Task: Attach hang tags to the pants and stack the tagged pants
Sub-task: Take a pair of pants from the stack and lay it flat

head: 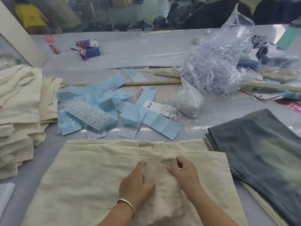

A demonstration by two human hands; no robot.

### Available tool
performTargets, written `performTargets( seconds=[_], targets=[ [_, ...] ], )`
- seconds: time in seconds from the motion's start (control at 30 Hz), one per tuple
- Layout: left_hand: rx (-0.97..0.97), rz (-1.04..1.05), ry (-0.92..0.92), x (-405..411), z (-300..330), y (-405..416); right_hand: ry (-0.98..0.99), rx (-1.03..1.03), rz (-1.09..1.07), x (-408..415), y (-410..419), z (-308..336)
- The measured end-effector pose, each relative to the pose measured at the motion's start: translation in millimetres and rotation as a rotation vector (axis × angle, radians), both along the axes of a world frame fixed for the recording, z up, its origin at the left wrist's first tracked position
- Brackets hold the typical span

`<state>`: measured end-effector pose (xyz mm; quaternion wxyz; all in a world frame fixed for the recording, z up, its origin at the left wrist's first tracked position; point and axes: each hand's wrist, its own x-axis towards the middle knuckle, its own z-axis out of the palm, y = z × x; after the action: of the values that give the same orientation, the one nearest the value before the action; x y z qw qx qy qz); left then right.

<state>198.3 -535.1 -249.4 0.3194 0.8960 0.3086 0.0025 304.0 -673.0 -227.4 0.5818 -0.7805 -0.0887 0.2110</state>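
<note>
A pair of cream pants (pixel 84 173) lies flat in front of me, waistband toward the far side. My left hand (pixel 136 183) rests on the cloth near the middle seam, fingers fairly straight. My right hand (pixel 183 171) is beside it, with fingers curled and pinching the cream fabric below the waistband. White hang tags with strings (pixel 162 110) lie on the table beyond the pants. A stack of folded cream pants (pixel 21 105) rises at the left.
Light blue paper sheets and sticker labels (pixel 97 105) are scattered mid-table. A clear bag of plastic fasteners (pixel 215 66) and a small white bag (pixel 189 100) sit at the right. Grey-green pants (pixel 260 149) lie at the right. A wooden ruler (pixel 153 83) lies behind.
</note>
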Motion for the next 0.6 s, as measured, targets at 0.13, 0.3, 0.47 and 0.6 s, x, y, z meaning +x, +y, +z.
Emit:
performTargets(
  seconds=[0.13, 0.3, 0.47, 0.6],
  targets=[
    [0.095, 0.058, 0.054, 8, -8, -1, 0.147, 0.066, -0.054, 14, -9, -16],
    [-0.196, 0.306, -0.179, 2, -10, 14, 0.075, 0.167, 0.003, 21, -9, -24],
    [-0.519, 0.468, -0.353, -13, -9, 23, -0.100, -0.013, 0.023, 22, -2, -23],
    [-0.489, 0.255, -0.298, -11, -2, 36, -0.389, -0.326, 0.018, 27, 11, -15]
  ],
)
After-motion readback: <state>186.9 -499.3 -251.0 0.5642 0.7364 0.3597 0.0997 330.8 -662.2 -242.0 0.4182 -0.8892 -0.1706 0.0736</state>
